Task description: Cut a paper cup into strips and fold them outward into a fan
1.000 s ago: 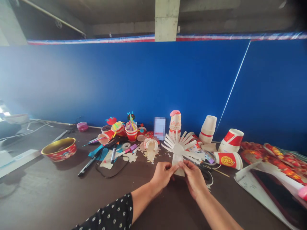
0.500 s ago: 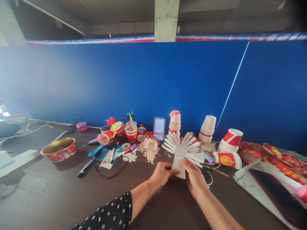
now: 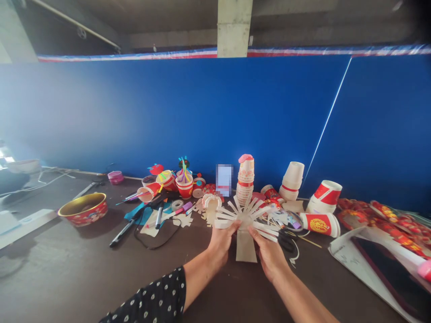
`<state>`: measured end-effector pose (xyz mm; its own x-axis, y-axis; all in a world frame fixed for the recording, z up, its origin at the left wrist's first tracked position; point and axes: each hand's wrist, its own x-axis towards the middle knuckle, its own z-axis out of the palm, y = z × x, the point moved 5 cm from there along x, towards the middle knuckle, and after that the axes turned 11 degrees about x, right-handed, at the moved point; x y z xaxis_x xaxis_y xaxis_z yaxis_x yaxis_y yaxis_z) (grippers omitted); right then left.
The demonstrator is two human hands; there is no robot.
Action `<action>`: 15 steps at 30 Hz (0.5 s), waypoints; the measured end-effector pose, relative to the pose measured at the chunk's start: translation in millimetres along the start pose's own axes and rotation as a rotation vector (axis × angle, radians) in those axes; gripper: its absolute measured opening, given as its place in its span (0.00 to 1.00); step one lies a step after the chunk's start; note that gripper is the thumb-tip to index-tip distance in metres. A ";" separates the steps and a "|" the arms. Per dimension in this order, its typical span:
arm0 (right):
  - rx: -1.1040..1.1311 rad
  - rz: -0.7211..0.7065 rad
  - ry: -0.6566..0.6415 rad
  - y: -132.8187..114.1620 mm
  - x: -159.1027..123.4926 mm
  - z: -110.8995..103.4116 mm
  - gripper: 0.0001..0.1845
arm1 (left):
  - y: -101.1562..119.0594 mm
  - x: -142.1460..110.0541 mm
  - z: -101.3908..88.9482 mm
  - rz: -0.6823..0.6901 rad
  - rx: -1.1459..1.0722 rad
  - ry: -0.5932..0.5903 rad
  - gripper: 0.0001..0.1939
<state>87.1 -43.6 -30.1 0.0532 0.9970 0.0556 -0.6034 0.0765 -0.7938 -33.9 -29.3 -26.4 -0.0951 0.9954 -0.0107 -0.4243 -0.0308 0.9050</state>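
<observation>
Between my hands is a cut paper cup (image 3: 246, 246), its side slit into many white strips that fan out from the round base, with one wide flap hanging down toward me. My left hand (image 3: 222, 240) grips it at the left of the base, thumb on top. On the right, my right hand (image 3: 266, 251) pinches it where the wide flap meets the base. The fingers beneath the paper are hidden. Just behind the strips stands a tall stack of paper cups (image 3: 245, 181) with a pink piece on top.
Black-handled scissors (image 3: 286, 242) lie right of my hands. Farther right are red-and-white cups (image 3: 319, 224) and a dark phone (image 3: 387, 273) on a white box. To the left are a red bowl (image 3: 84, 210), markers (image 3: 159, 217), tape (image 3: 177, 205) and decorated cups (image 3: 184, 185).
The cut cup has been lowered and shifted slightly left, its wide flap tilting down. My left hand has moved up from the flap's lower end to the base.
</observation>
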 end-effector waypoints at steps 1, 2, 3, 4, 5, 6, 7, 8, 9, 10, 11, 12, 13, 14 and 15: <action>0.022 0.014 0.008 0.5 0.6 -0.5 0.29 | -1.6 -1.3 1.5 -0.018 -0.007 -0.013 0.25; 0.037 0.028 0.012 1.1 1.4 -1.2 0.28 | -3.4 -2.7 3.0 -0.039 -0.014 -0.026 0.24; 0.045 0.041 0.013 1.6 2.2 -2.1 0.26 | -5.3 -4.0 4.4 -0.064 -0.021 -0.039 0.23; 0.046 0.051 0.017 2.0 3.1 -3.3 0.25 | -7.2 -5.3 5.6 -0.092 -0.030 -0.049 0.23; 0.041 0.060 0.023 2.4 4.0 -4.8 0.25 | -8.8 -6.5 6.7 -0.119 -0.040 -0.057 0.22; 0.032 0.067 0.033 2.8 4.7 -6.4 0.24 | -9.9 -7.6 7.6 -0.140 -0.053 -0.064 0.22; 0.019 0.076 0.043 3.5 5.2 -8.0 0.24 | -10.4 -8.4 8.5 -0.150 -0.069 -0.072 0.23; 0.000 0.079 0.054 3.9 5.4 -9.3 0.24 | -10.1 -9.0 9.5 -0.150 -0.088 -0.085 0.23; -0.024 0.078 0.062 4.2 5.3 -10.2 0.24 | -9.3 -9.3 10.4 -0.140 -0.108 -0.098 0.24; -0.050 0.074 0.061 4.3 4.8 -10.1 0.24 | -8.3 -9.3 11.0 -0.125 -0.124 -0.107 0.24; -0.076 0.070 0.051 4.4 4.1 -9.1 0.23 | -7.6 -9.1 11.0 -0.113 -0.136 -0.108 0.23; -0.095 0.068 0.035 4.5 3.0 -7.3 0.23 | -7.4 -8.5 10.3 -0.107 -0.143 -0.098 0.22; -0.107 0.067 0.012 4.6 1.7 -4.8 0.23 | -7.9 -7.7 9.0 -0.111 -0.144 -0.080 0.21; -0.112 0.059 -0.010 4.2 0.4 -1.9 0.22 | -9.0 -6.9 7.6 -0.124 -0.143 -0.059 0.20; -0.112 0.038 -0.024 3.2 -0.8 0.6 0.22 | -10.4 -6.0 6.1 -0.141 -0.138 -0.038 0.19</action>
<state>84.7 -44.1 -32.3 0.0122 0.9992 0.0379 -0.5118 0.0388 -0.8582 -23.5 -34.4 -33.1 0.0073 0.9934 -0.1145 -0.5510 0.0995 0.8285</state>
